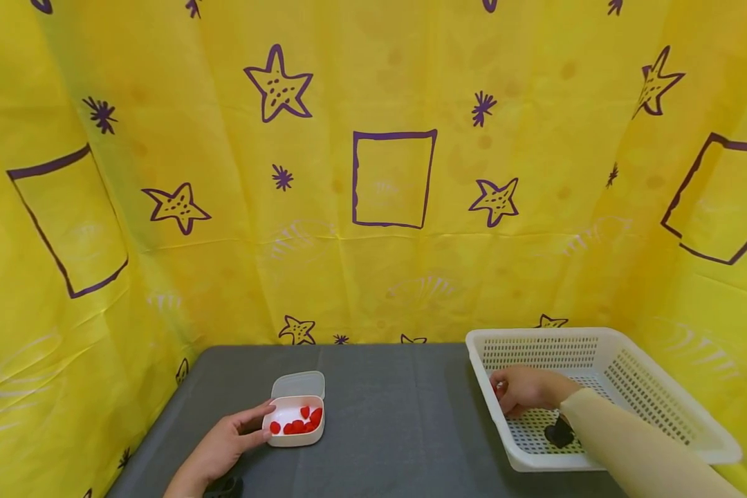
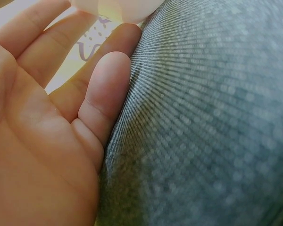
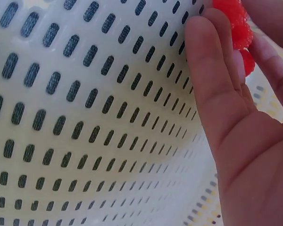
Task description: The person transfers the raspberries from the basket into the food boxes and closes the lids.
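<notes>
In the head view, my left hand (image 1: 227, 443) holds a small cream-coloured lunch box (image 1: 295, 440) by its left side. Several red raspberries (image 1: 298, 427) lie inside, mostly along the front and right. Its translucent lid (image 1: 299, 384) is folded back behind it. Seen from the left wrist, the fingers (image 2: 52, 52) reach to the pale box at the top, low over the dark cloth. My right hand (image 1: 526, 389) is down inside a white plastic basket (image 1: 653, 387), near its left wall. Red raspberries (image 3: 232, 19) show between its fingers and thumb in the right wrist view.
Dark grey cloth (image 1: 373, 408) covers the table between box and basket. The basket has slotted walls and a raised rim. A yellow curtain (image 1: 386, 277) with purple stars hangs behind and at both sides. A black wrist device (image 1: 559, 432) shows by the right forearm.
</notes>
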`<state>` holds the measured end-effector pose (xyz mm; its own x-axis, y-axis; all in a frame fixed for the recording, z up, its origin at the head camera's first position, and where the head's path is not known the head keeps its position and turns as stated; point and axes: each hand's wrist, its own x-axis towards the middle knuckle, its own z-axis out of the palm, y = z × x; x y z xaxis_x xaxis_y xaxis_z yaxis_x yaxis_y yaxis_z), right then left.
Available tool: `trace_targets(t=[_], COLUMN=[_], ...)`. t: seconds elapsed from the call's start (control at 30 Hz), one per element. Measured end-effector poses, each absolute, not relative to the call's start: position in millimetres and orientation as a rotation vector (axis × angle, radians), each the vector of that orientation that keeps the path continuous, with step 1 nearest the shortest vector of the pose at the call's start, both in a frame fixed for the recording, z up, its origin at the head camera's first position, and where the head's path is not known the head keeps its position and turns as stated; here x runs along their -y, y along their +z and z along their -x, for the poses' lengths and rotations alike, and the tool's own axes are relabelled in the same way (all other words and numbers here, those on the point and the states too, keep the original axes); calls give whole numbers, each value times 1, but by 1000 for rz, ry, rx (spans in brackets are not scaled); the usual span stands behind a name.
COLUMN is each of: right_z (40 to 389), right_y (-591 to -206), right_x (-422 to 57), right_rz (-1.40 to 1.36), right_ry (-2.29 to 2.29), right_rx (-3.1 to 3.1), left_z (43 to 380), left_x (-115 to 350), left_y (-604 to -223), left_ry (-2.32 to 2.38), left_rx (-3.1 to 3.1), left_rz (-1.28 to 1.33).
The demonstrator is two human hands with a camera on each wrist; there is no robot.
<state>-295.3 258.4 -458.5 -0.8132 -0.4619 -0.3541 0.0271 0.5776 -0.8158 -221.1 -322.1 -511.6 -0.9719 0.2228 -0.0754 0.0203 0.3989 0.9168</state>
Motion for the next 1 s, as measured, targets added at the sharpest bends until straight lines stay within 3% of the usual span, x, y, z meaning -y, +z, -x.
trace_targets(t=[1.0], right_z=[302], right_y=[-456], right_x=[-269], right_rz=[302], right_ry=[-1066], right_rx=[-2470], left_z=[223], left_x=[324], left_y=[-513], left_ry=[1604], left_rx=[-2473], left_rz=[-243])
